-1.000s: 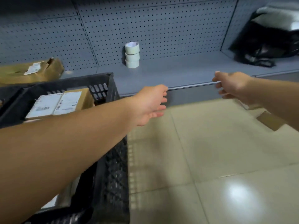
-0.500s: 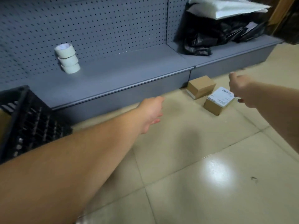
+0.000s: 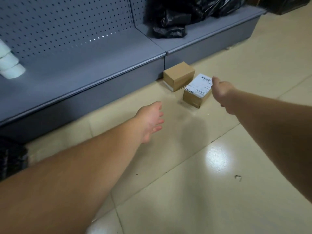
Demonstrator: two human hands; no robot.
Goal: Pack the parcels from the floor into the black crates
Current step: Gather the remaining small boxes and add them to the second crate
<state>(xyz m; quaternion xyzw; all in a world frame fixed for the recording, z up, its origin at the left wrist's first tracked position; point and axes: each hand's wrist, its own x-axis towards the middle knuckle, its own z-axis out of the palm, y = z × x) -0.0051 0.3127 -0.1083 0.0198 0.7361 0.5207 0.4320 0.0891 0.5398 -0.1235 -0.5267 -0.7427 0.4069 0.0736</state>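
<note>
While outside crate, parcels floorbound.

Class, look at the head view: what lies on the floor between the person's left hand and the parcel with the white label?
Nothing: only bare floor tile lies between the left hand and the labelled parcel, as the head view shows.

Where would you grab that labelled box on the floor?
Probably from above, fingers and thumb across the two long sides of the labelled box. It lies flat, label up, top clear; the plain box crowds its far-left side. The right hand is nearest.
</note>
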